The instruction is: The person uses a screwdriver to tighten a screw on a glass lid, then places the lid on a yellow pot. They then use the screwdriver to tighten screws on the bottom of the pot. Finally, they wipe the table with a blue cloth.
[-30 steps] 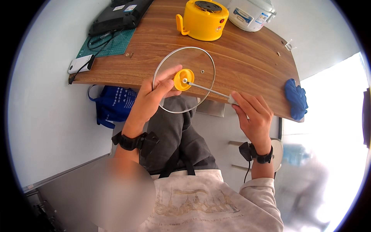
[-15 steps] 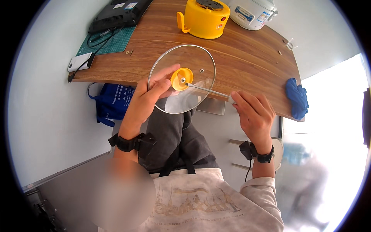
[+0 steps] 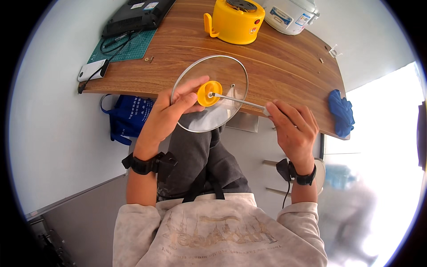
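Observation:
A round clear glass lid point(image 3: 213, 116) with a metal rim is held tilted above my lap, by the table's near edge. At its middle sits a yellow lid knob point(image 3: 204, 101), its hollow side facing me, with a small screw in the centre. My left hand point(image 3: 164, 116) is closed on the knob from the left, fingers showing through the glass. In my right hand point(image 3: 294, 129) is a screwdriver point(image 3: 244, 102), gripped by its pale handle, which the fingers mostly cover. Its flat tip meets the screw at the knob's centre. A small metal-ringed vent hole point(image 3: 232, 86) shows in the glass.
On the wooden table point(image 3: 284, 75) stand a yellow pot-like appliance point(image 3: 235, 24) and a white cooker point(image 3: 291, 15). A green cutting mat point(image 3: 133, 51), black device point(image 3: 138, 20) and white box point(image 3: 92, 70) lie left. Blue cloth point(image 3: 341, 113) hangs at right; a blue bag point(image 3: 129, 118) hangs below.
The screwdriver tip has shifted slightly left onto the screw. The lid has tilted and dropped a little, and my left forearm has moved slightly left.

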Action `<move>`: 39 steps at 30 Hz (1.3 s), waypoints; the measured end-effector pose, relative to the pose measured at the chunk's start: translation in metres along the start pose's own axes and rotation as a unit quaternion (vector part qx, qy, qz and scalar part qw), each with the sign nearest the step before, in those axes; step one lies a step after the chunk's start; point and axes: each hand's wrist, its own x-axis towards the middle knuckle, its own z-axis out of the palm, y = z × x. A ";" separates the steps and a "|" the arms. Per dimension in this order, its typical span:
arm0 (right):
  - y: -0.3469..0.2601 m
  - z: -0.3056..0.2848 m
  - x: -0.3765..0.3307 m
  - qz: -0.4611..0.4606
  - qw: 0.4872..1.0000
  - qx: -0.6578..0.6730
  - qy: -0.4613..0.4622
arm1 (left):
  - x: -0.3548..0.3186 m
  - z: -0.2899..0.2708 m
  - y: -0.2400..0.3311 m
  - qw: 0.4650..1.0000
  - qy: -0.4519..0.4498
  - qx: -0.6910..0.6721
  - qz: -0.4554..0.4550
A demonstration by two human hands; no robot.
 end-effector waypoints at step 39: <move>-0.012 -0.028 0.024 -0.085 0.989 -0.070 -0.101 | -0.012 0.008 0.002 0.972 0.070 0.211 0.074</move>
